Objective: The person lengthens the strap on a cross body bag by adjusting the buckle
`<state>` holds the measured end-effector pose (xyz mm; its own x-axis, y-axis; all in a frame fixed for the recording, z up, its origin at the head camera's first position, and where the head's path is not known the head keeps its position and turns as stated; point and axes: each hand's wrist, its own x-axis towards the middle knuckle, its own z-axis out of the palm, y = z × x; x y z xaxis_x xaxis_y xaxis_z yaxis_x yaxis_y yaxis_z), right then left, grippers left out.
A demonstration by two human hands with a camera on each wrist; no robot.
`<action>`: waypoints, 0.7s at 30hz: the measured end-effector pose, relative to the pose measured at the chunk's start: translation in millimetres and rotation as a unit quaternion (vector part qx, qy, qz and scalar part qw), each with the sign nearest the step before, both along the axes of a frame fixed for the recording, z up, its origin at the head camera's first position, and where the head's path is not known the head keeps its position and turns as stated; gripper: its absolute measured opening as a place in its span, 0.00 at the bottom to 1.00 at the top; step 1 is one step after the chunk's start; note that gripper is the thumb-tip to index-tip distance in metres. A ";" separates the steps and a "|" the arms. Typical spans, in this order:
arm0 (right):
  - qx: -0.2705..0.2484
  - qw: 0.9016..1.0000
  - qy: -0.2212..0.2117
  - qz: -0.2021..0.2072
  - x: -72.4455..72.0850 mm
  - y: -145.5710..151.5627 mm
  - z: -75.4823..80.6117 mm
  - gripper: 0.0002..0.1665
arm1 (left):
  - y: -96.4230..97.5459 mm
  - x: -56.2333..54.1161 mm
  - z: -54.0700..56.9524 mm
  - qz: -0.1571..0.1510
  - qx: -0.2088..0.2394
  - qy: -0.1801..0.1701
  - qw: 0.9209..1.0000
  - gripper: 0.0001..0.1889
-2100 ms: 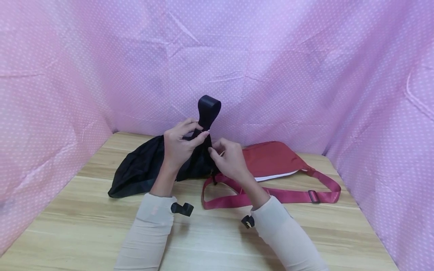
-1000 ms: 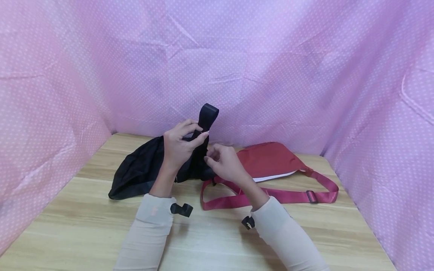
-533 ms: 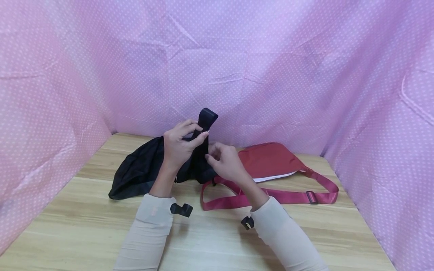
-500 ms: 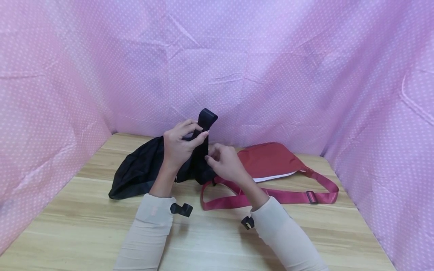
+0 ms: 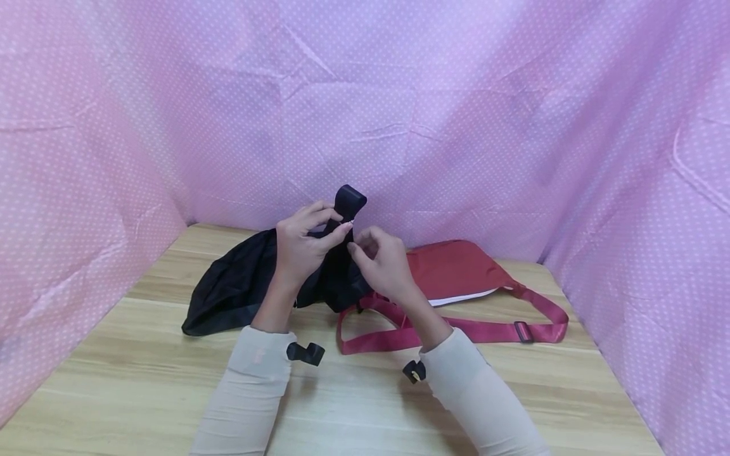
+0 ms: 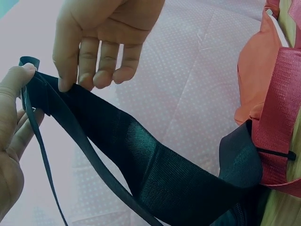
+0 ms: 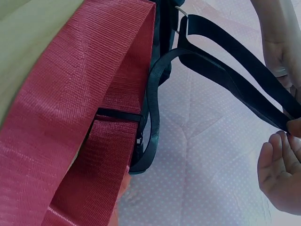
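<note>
My left hand (image 5: 302, 244) pinches a black webbing strap (image 5: 349, 202) between thumb and fingers, and a short loop of it stands up above the grip. Lower on the same strap, my right hand (image 5: 384, 263) pinches its edge with thumb and forefinger, as the left wrist view shows from the side. The strap belongs to a black bag (image 5: 228, 285) lying behind my left hand. A metal ring (image 7: 181, 11) joins the webbing to the bag in the right wrist view. Light metal glints at my left thumb tip, mostly hidden by the fingers.
On the right lies a red bag (image 5: 456, 272) with a white zip edge. Its crimson strap (image 5: 490, 330), with a dark slider (image 5: 523, 332), curves in front of it under my right forearm. Pink dotted cloth (image 5: 365, 107) encloses the wooden table (image 5: 142, 392) behind and at both sides.
The strap loop above my left hand has become shorter and lower. My right hand dropped down along the strap, then rose again over the last half second. My left hand has stayed put.
</note>
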<state>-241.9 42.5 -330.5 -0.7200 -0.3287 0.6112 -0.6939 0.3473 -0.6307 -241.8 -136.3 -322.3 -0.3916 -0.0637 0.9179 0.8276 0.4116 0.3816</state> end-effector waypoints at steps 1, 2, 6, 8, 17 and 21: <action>-0.003 1.000 0.002 -0.001 0.2 -0.1 0.8 0.04 | 0.0 -0.2 -0.1 0.000 0.001 0.000 1.000 0.06; -0.003 1.000 0.003 -0.003 0.6 -0.1 1.3 0.03 | -0.2 -0.4 -0.3 0.000 0.000 0.000 1.000 0.06; 0.004 1.000 -0.006 -0.005 1.2 0.5 -0.1 0.03 | -0.5 -0.6 -0.7 0.001 -0.001 0.001 1.000 0.06; 0.010 1.000 -0.011 -0.003 1.5 0.9 -2.0 0.03 | -0.7 -0.1 -1.1 0.001 -0.001 -0.001 1.000 0.06; 0.073 0.995 -0.058 0.030 2.7 3.8 -11.1 0.02 | -2.8 1.0 -1.1 0.011 0.004 -0.004 1.000 0.05; 0.100 0.991 -0.080 0.042 3.3 5.8 -16.0 0.02 | -2.8 1.8 0.2 0.010 0.008 0.005 1.000 0.06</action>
